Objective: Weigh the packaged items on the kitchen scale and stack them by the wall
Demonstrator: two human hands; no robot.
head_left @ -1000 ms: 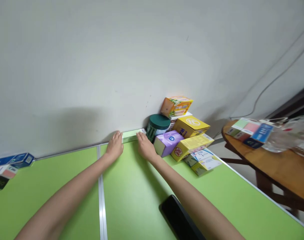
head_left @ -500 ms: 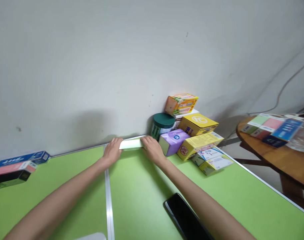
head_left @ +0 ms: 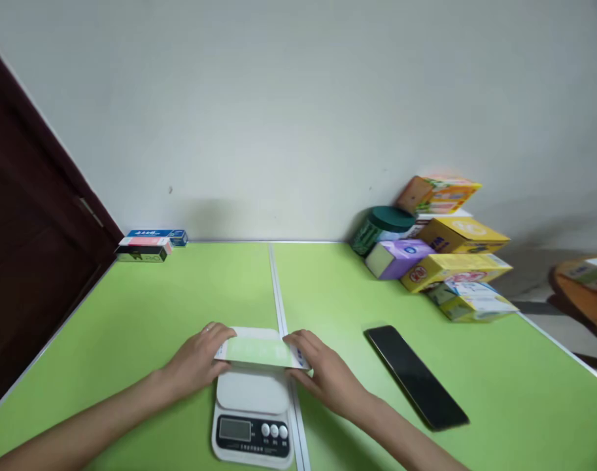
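A long light-green and white toothpaste box (head_left: 259, 352) lies crosswise between my hands over a white kitchen scale (head_left: 253, 392). My left hand (head_left: 200, 358) grips its left end, thumb below and fingers on top. Around the right end, my right hand (head_left: 322, 369) is closed in the same way. The box covers part of the scale's weighing plate; whether it touches the plate I cannot tell. Toward me, the scale's dark panel shows a grey display with no readable digits and several round buttons.
A black phone (head_left: 416, 376) lies right of my right hand. Stacked boxes (head_left: 455, 268) and a green-lidded canister (head_left: 384, 229) stand at the back right by the wall. Small long boxes (head_left: 151, 245) lie at the back left. A wooden table (head_left: 580, 294) stands at the right.
My hands have drawn the box back from the wall edge to above the scale. The view has shifted, bringing the whole scale and a dark door into sight.
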